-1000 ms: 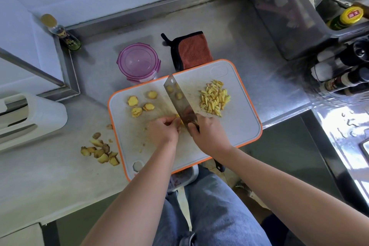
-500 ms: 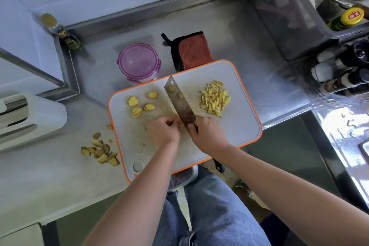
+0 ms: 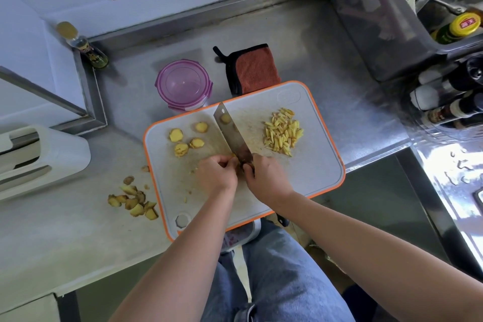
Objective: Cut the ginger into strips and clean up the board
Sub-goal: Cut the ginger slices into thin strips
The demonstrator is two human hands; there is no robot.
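A white cutting board with an orange rim (image 3: pixel 321 172) lies on the steel counter. My right hand (image 3: pixel 266 178) grips the cleaver (image 3: pixel 231 133), whose blade points away across the board. My left hand (image 3: pixel 217 174) holds a small piece of ginger against the blade's left side with curled fingers; the piece is mostly hidden. Several round ginger slices (image 3: pixel 185 138) lie on the board's left part. A pile of cut ginger strips (image 3: pixel 283 132) sits to the right of the blade.
Ginger peel scraps (image 3: pixel 134 201) lie on the counter left of the board. A purple-lidded container (image 3: pixel 183 85) and a red-and-black cloth (image 3: pixel 254 68) sit behind the board. Bottles (image 3: pixel 449 104) and a grey bin (image 3: pixel 376 13) stand at the right. A white appliance (image 3: pixel 39 159) is at the left.
The cleaver blade has shifted slightly between frames while both hands stay close together at the same spot on the board. The slices and strip pile have not moved.
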